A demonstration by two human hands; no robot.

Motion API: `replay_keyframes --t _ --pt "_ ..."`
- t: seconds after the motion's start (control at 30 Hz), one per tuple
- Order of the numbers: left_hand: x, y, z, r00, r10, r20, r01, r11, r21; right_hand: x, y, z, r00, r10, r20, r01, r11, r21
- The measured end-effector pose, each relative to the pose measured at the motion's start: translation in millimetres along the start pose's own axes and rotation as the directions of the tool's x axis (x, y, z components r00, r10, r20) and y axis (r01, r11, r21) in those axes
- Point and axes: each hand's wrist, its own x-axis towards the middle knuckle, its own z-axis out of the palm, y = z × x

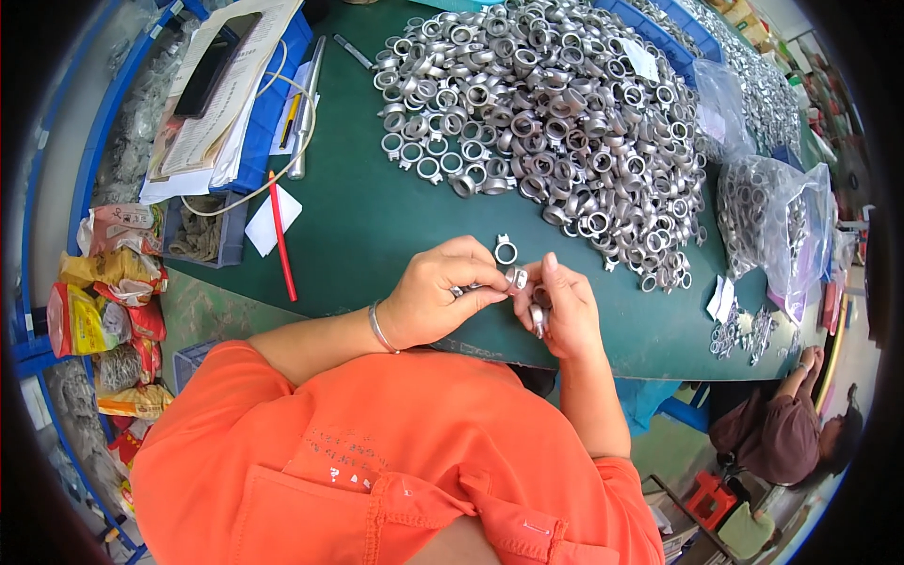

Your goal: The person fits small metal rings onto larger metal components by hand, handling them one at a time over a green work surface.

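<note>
shelf [58, 141]: blue, at far left, with clear bags of grey parts in it.
packets [113, 282]: bright, red and yellow, heaped beside the shelf.
papers [188, 141]: a stack, with a black phone [209, 73] lying on top.
small bin [232, 241]: blue-grey, below the papers; a pale cord [312, 122] loops down over it.
pencil [282, 235]: red, on the green table [367, 207], its upper part by a white slip [273, 221].
marker [353, 51]: at the back, just left of the pile [556, 122].
left hand [447, 287]: thumb and fingertips pinched together on the held ring [517, 279]; a silver bracelet [380, 330] on the wrist.
loose ring [506, 250]: flat on the table, just beyond the fingers, apart from the pile.
held ring: metal, between the two hands, in front of the body.
right hand [565, 306]: fingers curled around metal parts [540, 318], thumb raised, fingertips near the held ring.
pile: many grey metal rings, heaped beyond the hands.
bag [777, 226]: clear, full of grey pieces, right of the pile.
small parts [744, 334]: spread near the table's right edge, below the bag.
co-worker [777, 428]: dark top, hands by that edge.
</note>
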Motion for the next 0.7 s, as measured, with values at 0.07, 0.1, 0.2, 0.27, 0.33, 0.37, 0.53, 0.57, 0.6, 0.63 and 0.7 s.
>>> replay_keyframes --t 0.07,0.1,0.2,0.27,0.33,0.37,0.53,0.57,0.6,0.63,0.7 --pt "-0.2 -2.3 0.6 0.998 0.053 0.021 -0.054 0.997 0.051 -0.1 6.1 3.0 1.0 -0.019 0.017 0.019 1.0 0.015" --pt "-0.5 -3.5 0.9 0.996 0.08 0.032 -0.082 0.994 0.076 -0.5 7.9 4.3 0.999 -0.029 0.026 0.028 0.999 0.023" --pt "-2.9 -3.3 1.9 0.995 -0.097 -0.032 0.1 0.99 0.098 -3.3 8.6 13.2 0.963 -0.25 -0.1 0.243 0.967 -0.076" --pt "-0.7 -7.1 -5.8 0.806 -0.524 0.277 0.589 0.655 -0.473 -4.0 14.4 28.5 0.824 -0.52 -0.226 0.48 0.852 -0.212" --pt "-0.1 -11.4 -5.5 0.565 -0.595 0.572 0.778 0.153 -0.609 -0.8 13.0 37.6 0.687 -0.725 -0.05 0.58 0.589 -0.563" --pt "1.0 -8.3 -0.9 0.471 -0.595 0.652 0.749 -0.121 -0.651 1.3 9.4 43.2 0.616 -0.785 0.07 0.595 0.404 -0.695" --pt "-3.8 -18.6 -0.9 0.504 -0.547 0.668 0.634 -0.291 -0.717 16.3 -6.6 37.0 0.498 -0.802 0.33 0.605 0.049 -0.794" --pt "-2.5 -14.2 -4.2 0.502 -0.552 0.666 0.665 -0.246 -0.705 24.9 -7.8 22.9 0.473 -0.827 0.304 0.494 -0.036 -0.869" --pt "-3.6 -13.5 -5.3 0.521 -0.569 0.636 0.651 -0.218 -0.727 35.6 -12.5 11.4 0.407 -0.875 0.264 0.339 -0.124 -0.933" --pt "-4.9 -15.9 -4.9 0.528 -0.585 0.615 0.638 -0.206 -0.742 41.1 -15.2 1.9 0.463 -0.864 0.196 0.149 -0.142 -0.979" --pt "-5.9 -20.8 -3.3 0.545 -0.611 0.574 0.613 -0.177 -0.77 44.4 -15.0 -12.9 0.548 -0.821 0.159 0.01 -0.184 -0.983"
